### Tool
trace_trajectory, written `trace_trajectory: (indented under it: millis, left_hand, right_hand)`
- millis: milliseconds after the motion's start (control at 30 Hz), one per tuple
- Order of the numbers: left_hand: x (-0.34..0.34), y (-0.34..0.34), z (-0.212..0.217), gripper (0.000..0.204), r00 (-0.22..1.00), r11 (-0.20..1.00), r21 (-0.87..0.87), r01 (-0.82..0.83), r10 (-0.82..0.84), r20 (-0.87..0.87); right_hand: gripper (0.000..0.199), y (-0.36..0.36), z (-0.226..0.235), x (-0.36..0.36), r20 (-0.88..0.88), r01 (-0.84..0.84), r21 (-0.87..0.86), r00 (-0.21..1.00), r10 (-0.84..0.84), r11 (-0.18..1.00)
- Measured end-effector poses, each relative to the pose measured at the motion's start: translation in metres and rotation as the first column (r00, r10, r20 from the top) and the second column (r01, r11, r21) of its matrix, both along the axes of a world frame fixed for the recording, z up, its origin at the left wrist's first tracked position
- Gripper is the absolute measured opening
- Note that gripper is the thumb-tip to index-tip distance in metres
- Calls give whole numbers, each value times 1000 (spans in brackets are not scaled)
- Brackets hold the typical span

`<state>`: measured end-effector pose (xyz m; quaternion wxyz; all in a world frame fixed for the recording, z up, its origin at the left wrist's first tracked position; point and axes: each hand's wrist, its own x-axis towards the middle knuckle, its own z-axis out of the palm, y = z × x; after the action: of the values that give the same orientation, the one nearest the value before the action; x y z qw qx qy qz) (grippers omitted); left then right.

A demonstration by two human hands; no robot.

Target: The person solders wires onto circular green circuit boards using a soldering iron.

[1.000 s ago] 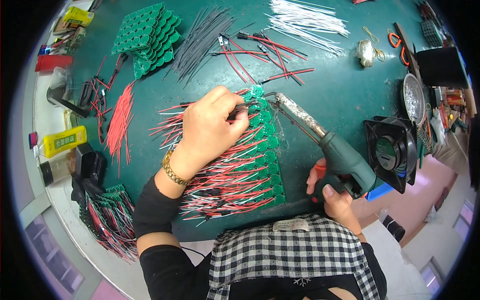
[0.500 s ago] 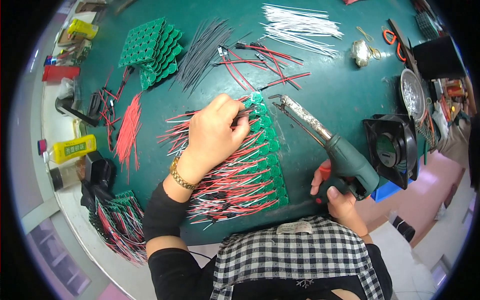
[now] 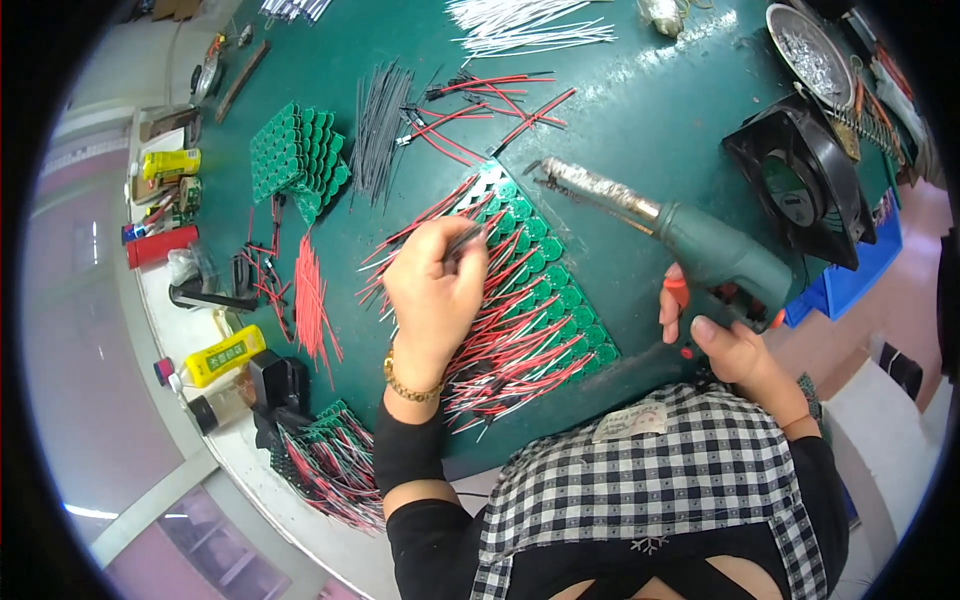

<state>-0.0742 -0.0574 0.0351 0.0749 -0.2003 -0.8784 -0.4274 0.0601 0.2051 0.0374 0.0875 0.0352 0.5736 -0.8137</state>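
A green circuit board panel (image 3: 545, 250) of round units lies at a slant on the table, with rows of red and white wires (image 3: 510, 375) spreading left from it. My left hand (image 3: 432, 300) is over the upper wires, its fingers closed on a small dark piece (image 3: 462, 242), perhaps a connector or wire ends. The fingers hide most of it. My right hand (image 3: 735, 352) holds a green soldering gun (image 3: 715, 250) around its handle, fingers by a red trigger. The gun's bent tip hovers just right of the panel's upper corner, apart from my left hand.
Stacked green panels (image 3: 300, 155), grey tubes (image 3: 382, 130), red tubes (image 3: 312, 300) and white tubes (image 3: 530, 25) lie beyond. Loose red-black leads (image 3: 500, 105) sit above the panel. A black fan (image 3: 800, 185) stands right, near a metal dish (image 3: 810, 55). A yellow bottle (image 3: 225, 355) is at left.
The whole view has shifted and turned, so the table things sit differently. My left fingers have curled back slightly from the panel. The soldering gun stays near the same corner.
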Motion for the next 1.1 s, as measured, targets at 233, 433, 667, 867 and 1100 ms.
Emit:
trace_trajectory:
  millis: [233, 433, 667, 867, 1100]
  left_hand:
    - [-8, 6, -15, 11, 990, 995, -92, 41, -53, -128]
    - [-6, 4, -15, 9, 995, 996, -85, 40, -47, -90]
    - [-6, 6, -15, 8, 999, 996, -88, 11, -14, -34]
    - [-6, 7, -13, 11, 999, 995, -98, -14, 9, -42]
    - [-6, 8, -12, 10, 999, 996, -93, -10, 6, -40]
  right_hand:
    - [40, -7, 1, 3, 33, -129, 271, 992, 125, 954]
    - [27, -9, -4, 0, -102, -145, 370, 976, 195, 918]
    - [6, -12, -3, -14, -299, -47, 514, 926, 230, 857]
    - [8, -18, 2, -15, -378, 6, 479, 904, 199, 878]
    - [11, -14, -4, -12, -385, 19, 573, 889, 249, 819]
